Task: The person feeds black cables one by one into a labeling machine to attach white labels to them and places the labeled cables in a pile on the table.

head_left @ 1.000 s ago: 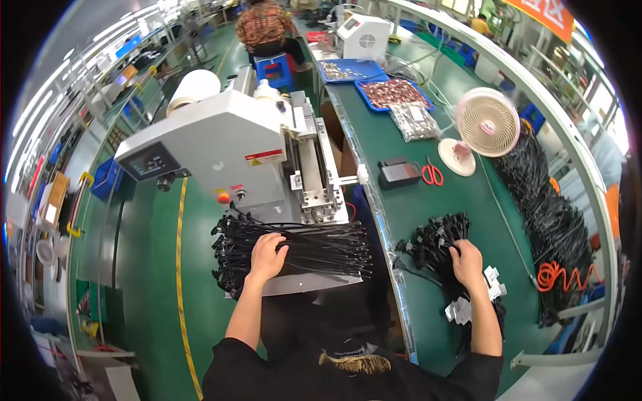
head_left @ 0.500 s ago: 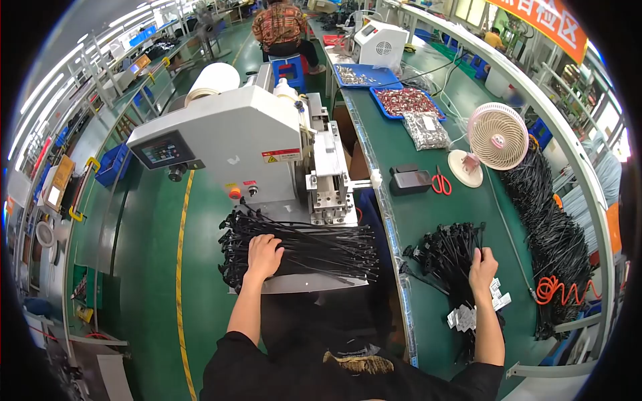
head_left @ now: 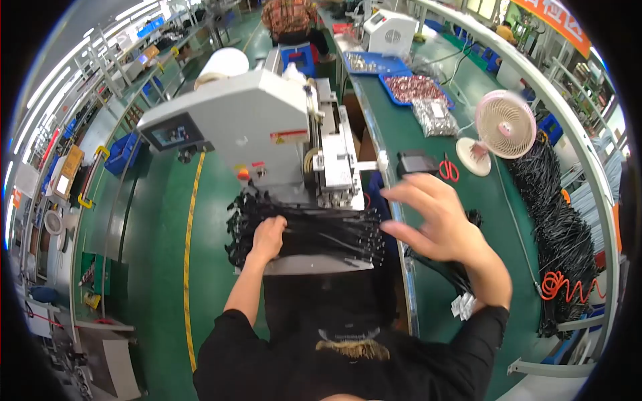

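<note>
A thick pile of black cables with small connectors (head_left: 328,234) lies crosswise on the metal plate in front of the grey machine (head_left: 241,117). My left hand (head_left: 269,238) rests on the left part of that pile, its fingers curled around some cables. Raised over the bench edge, my right hand (head_left: 438,224) is empty, with thumb and fingers spread toward the right ends of the pile. A second bundle of black cables (head_left: 445,269) lies on the green bench, largely hidden beneath my right hand and forearm. White labels (head_left: 463,306) show on it near my forearm.
Red-handled scissors (head_left: 449,170), a dark box (head_left: 418,162) and a pink fan (head_left: 505,127) stand along the green bench. Blue trays (head_left: 408,102) of small parts lie farther back. A long black cable heap (head_left: 562,227) hangs at the right. A person (head_left: 289,20) sits ahead.
My right hand has let go of the labelled bundle on the bench and moved up and left, opening. My left hand's fingers have curled into the pile.
</note>
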The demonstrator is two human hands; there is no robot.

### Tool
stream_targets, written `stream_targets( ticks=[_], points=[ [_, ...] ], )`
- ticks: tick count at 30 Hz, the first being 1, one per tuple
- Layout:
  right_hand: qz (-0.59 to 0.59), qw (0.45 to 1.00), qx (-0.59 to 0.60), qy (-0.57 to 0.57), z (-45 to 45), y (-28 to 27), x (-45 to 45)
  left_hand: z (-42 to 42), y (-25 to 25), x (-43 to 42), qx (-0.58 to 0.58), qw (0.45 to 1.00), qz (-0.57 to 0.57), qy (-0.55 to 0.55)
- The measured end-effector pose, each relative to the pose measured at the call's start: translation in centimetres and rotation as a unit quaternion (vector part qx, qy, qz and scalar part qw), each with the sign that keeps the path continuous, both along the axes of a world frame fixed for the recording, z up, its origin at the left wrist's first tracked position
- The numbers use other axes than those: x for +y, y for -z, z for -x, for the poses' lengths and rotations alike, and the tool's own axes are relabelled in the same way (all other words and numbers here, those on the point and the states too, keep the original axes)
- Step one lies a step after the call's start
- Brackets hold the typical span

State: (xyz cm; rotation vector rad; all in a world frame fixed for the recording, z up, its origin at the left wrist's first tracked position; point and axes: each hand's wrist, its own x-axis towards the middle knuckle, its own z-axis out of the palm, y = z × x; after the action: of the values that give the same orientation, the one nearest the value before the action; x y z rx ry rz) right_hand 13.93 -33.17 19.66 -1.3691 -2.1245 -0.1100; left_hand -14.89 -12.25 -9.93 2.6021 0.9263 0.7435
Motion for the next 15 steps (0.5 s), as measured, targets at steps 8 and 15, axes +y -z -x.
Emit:
stream_targets(
  ticks=[8,15],
  points=[
    [0.068,0.987,0.145,-0.012,10.8,21.7,13.0,0.6,-3.9,-0.9,-0.194,0.979,-0.049,-0.025],
    [0.197,0.951,0.223,0.083,8.2,23.1,11.1,1.4,-8.2,-0.6,-0.233,0.971,-0.052,-0.029]
  ],
)
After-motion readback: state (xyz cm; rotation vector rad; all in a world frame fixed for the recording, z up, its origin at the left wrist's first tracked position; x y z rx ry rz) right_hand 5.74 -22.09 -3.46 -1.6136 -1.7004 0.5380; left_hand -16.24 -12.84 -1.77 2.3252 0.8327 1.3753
